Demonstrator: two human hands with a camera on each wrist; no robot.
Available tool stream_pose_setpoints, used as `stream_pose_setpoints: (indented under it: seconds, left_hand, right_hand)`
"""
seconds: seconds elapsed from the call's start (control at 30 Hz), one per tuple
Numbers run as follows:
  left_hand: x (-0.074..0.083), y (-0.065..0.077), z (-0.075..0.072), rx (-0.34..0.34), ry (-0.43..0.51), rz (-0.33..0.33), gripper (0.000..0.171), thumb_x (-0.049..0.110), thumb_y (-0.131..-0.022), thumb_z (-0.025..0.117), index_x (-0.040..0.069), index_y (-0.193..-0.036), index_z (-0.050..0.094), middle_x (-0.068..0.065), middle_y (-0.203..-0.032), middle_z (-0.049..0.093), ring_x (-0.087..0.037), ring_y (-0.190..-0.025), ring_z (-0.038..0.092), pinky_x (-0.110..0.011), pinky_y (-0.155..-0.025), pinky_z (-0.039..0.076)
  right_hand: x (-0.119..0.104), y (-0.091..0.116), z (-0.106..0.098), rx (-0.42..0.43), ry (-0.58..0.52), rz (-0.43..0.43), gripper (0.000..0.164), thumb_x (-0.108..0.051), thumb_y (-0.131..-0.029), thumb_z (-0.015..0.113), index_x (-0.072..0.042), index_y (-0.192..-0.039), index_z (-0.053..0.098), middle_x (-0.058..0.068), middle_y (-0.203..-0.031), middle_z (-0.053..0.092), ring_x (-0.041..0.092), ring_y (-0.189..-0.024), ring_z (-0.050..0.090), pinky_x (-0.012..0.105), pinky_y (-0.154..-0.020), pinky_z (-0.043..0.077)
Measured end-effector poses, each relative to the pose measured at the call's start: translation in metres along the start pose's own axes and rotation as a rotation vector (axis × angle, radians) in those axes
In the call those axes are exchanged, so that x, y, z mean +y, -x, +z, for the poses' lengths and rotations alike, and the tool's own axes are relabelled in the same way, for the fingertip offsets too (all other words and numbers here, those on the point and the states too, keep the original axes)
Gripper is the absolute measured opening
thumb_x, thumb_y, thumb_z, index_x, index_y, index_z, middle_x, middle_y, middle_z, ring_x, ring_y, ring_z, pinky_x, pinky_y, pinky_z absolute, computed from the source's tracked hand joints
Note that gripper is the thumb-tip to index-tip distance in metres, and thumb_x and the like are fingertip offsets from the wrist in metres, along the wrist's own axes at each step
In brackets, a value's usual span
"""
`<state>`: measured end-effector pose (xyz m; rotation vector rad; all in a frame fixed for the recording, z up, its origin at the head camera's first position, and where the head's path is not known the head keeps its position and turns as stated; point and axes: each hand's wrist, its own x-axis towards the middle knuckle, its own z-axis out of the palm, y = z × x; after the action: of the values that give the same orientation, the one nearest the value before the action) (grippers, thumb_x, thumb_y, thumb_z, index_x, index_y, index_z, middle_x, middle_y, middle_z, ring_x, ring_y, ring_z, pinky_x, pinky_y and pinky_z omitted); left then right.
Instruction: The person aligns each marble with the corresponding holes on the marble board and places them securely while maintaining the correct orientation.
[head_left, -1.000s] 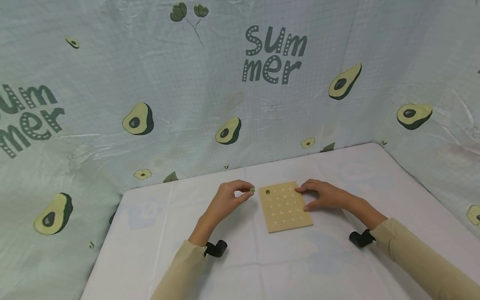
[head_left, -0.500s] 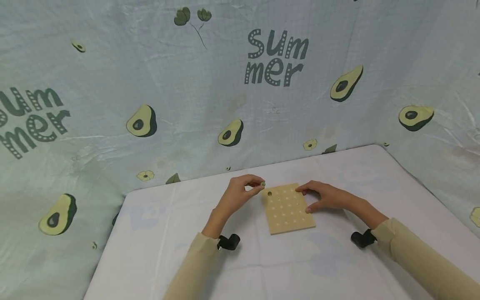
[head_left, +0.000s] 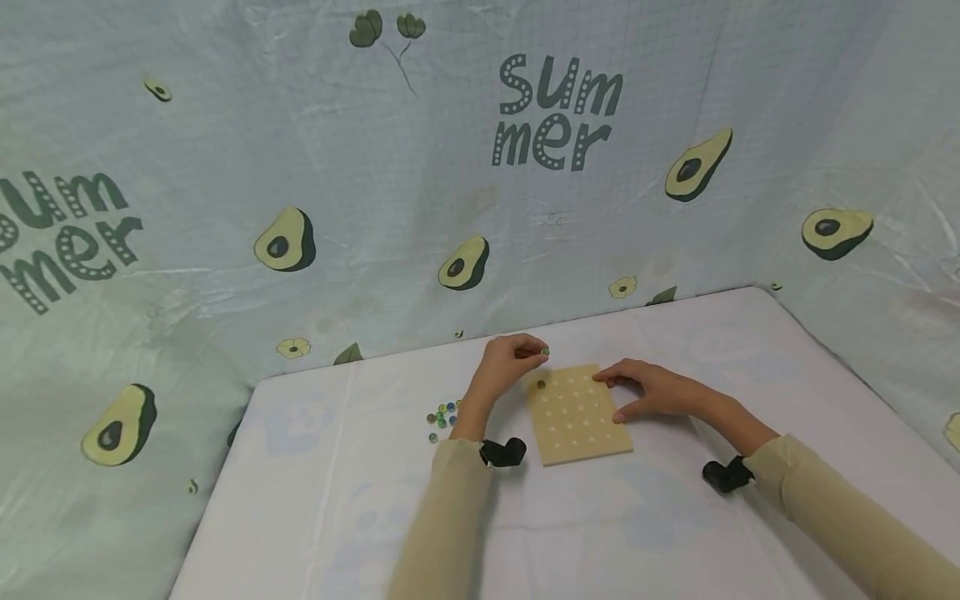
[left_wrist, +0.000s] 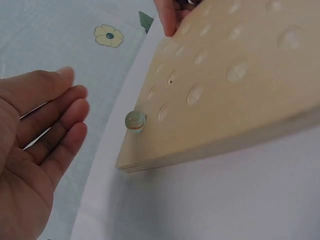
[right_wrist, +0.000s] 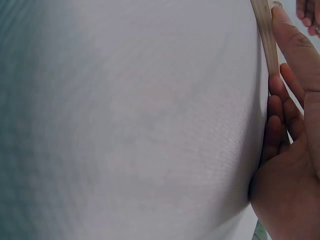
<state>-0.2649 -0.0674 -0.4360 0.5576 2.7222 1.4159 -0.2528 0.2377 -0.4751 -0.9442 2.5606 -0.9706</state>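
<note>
Avocado pictures dot the cloth (head_left: 375, 167) hung behind a white table (head_left: 337, 508). One small green marble (head_left: 545, 351) is at the fingertips of the left hand (head_left: 510, 362), with thumb and finger pinched on it. It is round, so it has no long side. From the head, it looks just past the far left corner of the board (head_left: 579, 417); how high up it is, one cannot tell. So most of the board, with its rows of dips (left_wrist: 195, 93), lies to the right of those fingertips and back toward the person. Another marble (head_left: 541, 384) sits in the board's far left dip, nearest the pinched one. At the board's right edge, the right hand (head_left: 656, 392) holds on, thumb and pointing finger bent and spread apart; it is farther from the pinched marble. Loose marbles (head_left: 442, 422) lie left of the board.
</note>
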Motion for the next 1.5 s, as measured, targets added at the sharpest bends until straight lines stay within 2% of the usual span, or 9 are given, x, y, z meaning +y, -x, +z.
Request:
stream_pose_setpoints:
  seconds: [0.2, 0.4, 0.5, 0.7, 0.83, 1.17, 1.33, 1.5]
  left_hand:
    - [-0.002, -0.006, 0.011, -0.036, -0.050, -0.100, 0.016, 0.018, -0.094, 0.075, 0.011, -0.109, 0.077, -0.001, -0.099, 0.074, -0.013, -0.091, 0.068, -0.028, -0.082, 0.056]
    - [-0.002, -0.006, 0.017, -0.105, -0.114, -0.140, 0.014, 0.019, -0.093, 0.077, 0.011, -0.105, 0.077, 0.002, -0.092, 0.072, -0.010, -0.081, 0.063, -0.025, -0.074, 0.053]
    - [-0.002, -0.007, 0.018, -0.123, -0.139, -0.127, 0.013, 0.020, -0.092, 0.078, 0.012, -0.102, 0.077, 0.002, -0.092, 0.071, -0.010, -0.081, 0.062, -0.025, -0.073, 0.053]
    - [-0.006, -0.009, 0.018, -0.156, -0.163, -0.049, 0.017, 0.020, -0.087, 0.083, 0.011, -0.101, 0.080, 0.001, -0.101, 0.072, -0.011, -0.091, 0.063, -0.027, -0.085, 0.053]
    - [-0.010, -0.012, 0.019, -0.160, -0.167, -0.019, 0.018, 0.019, -0.085, 0.085, 0.012, -0.101, 0.081, 0.001, -0.101, 0.074, -0.011, -0.093, 0.065, -0.025, -0.086, 0.053]
    - [-0.009, -0.014, 0.019, -0.188, -0.180, -0.031, 0.019, 0.020, -0.085, 0.085, 0.013, -0.102, 0.081, 0.003, -0.101, 0.073, -0.009, -0.092, 0.064, -0.026, -0.086, 0.054]
    - [-0.010, -0.013, 0.016, -0.191, -0.133, -0.058, 0.025, 0.024, -0.084, 0.086, 0.015, -0.107, 0.080, 0.004, -0.104, 0.072, -0.010, -0.095, 0.063, -0.028, -0.090, 0.053]
    - [-0.014, -0.008, 0.011, -0.158, -0.091, -0.068, 0.030, 0.026, -0.085, 0.086, 0.014, -0.111, 0.078, 0.002, -0.110, 0.071, -0.014, -0.102, 0.063, -0.031, -0.094, 0.052]
  right_hand:
    - [0.000, 0.001, 0.000, -0.011, 0.011, 0.011, 0.073, -0.043, -0.084, 0.082, -0.010, -0.144, 0.056, 0.002, -0.130, 0.059, 0.020, -0.119, 0.055, 0.041, -0.103, 0.046]
    - [0.000, 0.001, -0.001, -0.014, 0.001, 0.017, 0.073, -0.043, -0.084, 0.082, -0.011, -0.144, 0.056, 0.004, -0.133, 0.058, 0.024, -0.123, 0.055, 0.046, -0.106, 0.044]
    - [0.000, 0.001, -0.001, -0.017, -0.004, 0.027, 0.073, -0.043, -0.084, 0.083, -0.011, -0.144, 0.056, 0.004, -0.134, 0.058, 0.025, -0.124, 0.054, 0.048, -0.107, 0.043]
    - [0.000, 0.000, -0.002, -0.022, -0.001, 0.040, 0.073, -0.043, -0.083, 0.083, -0.011, -0.144, 0.057, 0.004, -0.133, 0.059, 0.025, -0.125, 0.054, 0.050, -0.108, 0.042]
    - [-0.001, 0.000, -0.002, -0.019, -0.002, 0.037, 0.073, -0.042, -0.083, 0.083, -0.011, -0.143, 0.057, 0.004, -0.133, 0.059, 0.025, -0.124, 0.054, 0.050, -0.108, 0.042]
    - [-0.002, 0.000, -0.002, -0.018, -0.008, 0.047, 0.073, -0.041, -0.083, 0.084, -0.011, -0.144, 0.057, 0.006, -0.135, 0.058, 0.028, -0.128, 0.053, 0.053, -0.110, 0.040]
    - [-0.002, -0.001, -0.002, -0.014, 0.004, 0.039, 0.073, -0.040, -0.083, 0.084, -0.010, -0.143, 0.057, 0.008, -0.136, 0.058, 0.031, -0.130, 0.052, 0.053, -0.110, 0.040]
    - [-0.002, -0.003, -0.001, -0.019, -0.008, 0.043, 0.073, -0.038, -0.083, 0.085, -0.009, -0.143, 0.057, 0.009, -0.139, 0.057, 0.031, -0.132, 0.051, 0.054, -0.112, 0.039]
